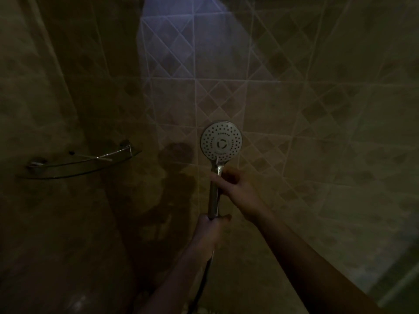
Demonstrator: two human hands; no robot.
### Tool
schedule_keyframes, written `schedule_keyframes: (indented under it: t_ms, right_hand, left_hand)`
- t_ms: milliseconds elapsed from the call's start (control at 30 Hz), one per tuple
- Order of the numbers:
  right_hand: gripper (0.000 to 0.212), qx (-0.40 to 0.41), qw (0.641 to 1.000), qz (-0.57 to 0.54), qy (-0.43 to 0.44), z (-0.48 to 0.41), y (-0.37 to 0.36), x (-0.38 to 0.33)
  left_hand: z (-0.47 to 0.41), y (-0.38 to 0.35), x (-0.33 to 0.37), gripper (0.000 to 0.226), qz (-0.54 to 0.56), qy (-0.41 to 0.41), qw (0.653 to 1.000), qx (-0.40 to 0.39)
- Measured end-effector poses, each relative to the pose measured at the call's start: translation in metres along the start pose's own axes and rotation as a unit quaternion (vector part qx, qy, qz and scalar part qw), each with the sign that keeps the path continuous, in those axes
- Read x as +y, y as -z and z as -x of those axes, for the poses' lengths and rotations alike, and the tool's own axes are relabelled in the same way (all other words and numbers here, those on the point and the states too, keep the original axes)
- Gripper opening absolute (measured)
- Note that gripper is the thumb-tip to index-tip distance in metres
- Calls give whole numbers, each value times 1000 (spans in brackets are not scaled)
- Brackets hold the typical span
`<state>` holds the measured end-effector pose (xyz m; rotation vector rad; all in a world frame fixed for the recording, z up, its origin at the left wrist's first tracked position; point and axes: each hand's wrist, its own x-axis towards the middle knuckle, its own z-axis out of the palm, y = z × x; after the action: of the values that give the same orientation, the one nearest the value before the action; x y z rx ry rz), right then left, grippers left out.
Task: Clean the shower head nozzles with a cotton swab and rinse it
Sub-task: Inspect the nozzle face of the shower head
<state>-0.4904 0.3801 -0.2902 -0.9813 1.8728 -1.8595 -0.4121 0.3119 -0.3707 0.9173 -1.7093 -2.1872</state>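
Nearest, the left hand point(209, 225) was closed round the bottom of the shower head's point(221, 140) chrome handle, the hose trailing down beneath it. Just beyond, the right hand point(235, 184) pinched a cotton swab point(217, 160) whose tip met the lower rim of the round nozzle face. That head, upright before the tiled wall point(317, 109), looked rigid, light and likely slippery, so the handle seemed the safest hold. Farther left, a glass shelf point(79, 163) hung on the wall.
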Motion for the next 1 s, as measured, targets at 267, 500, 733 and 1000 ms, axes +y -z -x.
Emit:
schedule_keyframes:
  t_ms: [267, 500, 733, 1000]
  right_hand:
    - [11, -33, 999, -17, 10, 0, 6, 1]
    - [27, -29, 997, 61, -20, 2, 5, -2]
    - [35, -27, 998, 28, -42, -3, 12, -1]
    - [36, 26, 991, 131, -12, 1, 4, -11]
  left_hand:
    - [4, -1, -1, 14, 4, 3, 1000, 11]
    - [7, -3, 2, 11, 6, -9, 1000, -7]
    - [10, -5, 1, 13, 4, -4, 1000, -6]
    - [9, -9, 2, 12, 8, 6, 1000, 4]
